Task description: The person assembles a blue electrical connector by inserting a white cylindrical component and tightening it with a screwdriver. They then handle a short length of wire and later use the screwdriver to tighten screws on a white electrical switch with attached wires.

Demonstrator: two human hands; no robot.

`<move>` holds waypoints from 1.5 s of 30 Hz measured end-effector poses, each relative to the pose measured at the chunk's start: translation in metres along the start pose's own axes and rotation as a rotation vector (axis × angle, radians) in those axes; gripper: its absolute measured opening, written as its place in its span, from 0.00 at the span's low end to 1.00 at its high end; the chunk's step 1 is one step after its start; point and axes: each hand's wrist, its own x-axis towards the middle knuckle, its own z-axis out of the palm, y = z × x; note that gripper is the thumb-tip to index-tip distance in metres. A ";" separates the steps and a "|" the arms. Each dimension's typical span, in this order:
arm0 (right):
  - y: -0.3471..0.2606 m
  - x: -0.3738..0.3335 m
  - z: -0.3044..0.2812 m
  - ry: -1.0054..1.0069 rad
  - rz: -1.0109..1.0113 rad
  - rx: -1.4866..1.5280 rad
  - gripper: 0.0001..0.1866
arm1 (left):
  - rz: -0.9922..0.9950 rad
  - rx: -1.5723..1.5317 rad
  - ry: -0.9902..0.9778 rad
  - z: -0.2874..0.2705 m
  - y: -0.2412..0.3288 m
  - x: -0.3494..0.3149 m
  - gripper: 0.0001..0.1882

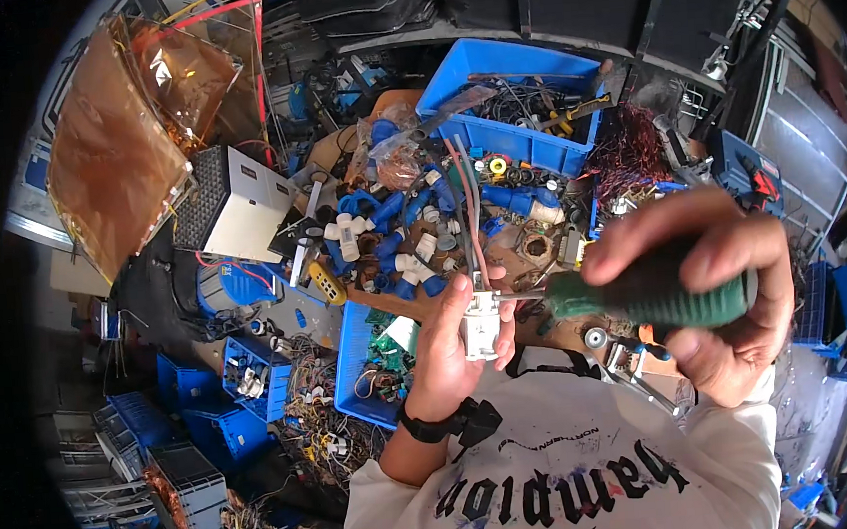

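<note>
My left hand (437, 353), with a black strap on its wrist, is closed around a small white wiring connector (482, 335) in front of my chest. Several wires (471, 203), pinkish and grey, run up and away from its far end. To the right, my right hand (743, 342) grips the green ribbed handle of a screwdriver (581, 296), slightly smeared by motion. The screwdriver lies almost level, its metal shaft pointing left. Its tip meets the connector's right side near where the wires come in; the exact contact point is too small to make out.
Blue and white plug parts (348, 232) crowd the bench ahead. Behind them stands a blue crate (542, 146) of black cables. A blue bin (354, 366) with green pieces is left of my left hand. A yellow-and-grey handheld device (327, 282) lies nearby. Red wire (630, 145) is heaped at right.
</note>
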 end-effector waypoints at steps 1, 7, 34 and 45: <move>0.003 0.000 -0.001 0.023 -0.010 -0.045 0.24 | -0.004 -0.009 -0.010 0.001 0.001 0.000 0.24; -0.007 -0.008 -0.018 0.011 -0.003 -0.401 0.34 | -0.013 -0.017 -0.029 0.002 -0.001 0.001 0.24; 0.006 -0.014 -0.022 0.067 0.003 0.031 0.27 | -0.044 -0.020 -0.072 0.007 -0.007 0.014 0.24; 0.008 -0.014 -0.022 0.202 -0.076 -0.050 0.42 | -0.052 0.001 -0.053 0.010 -0.008 0.016 0.24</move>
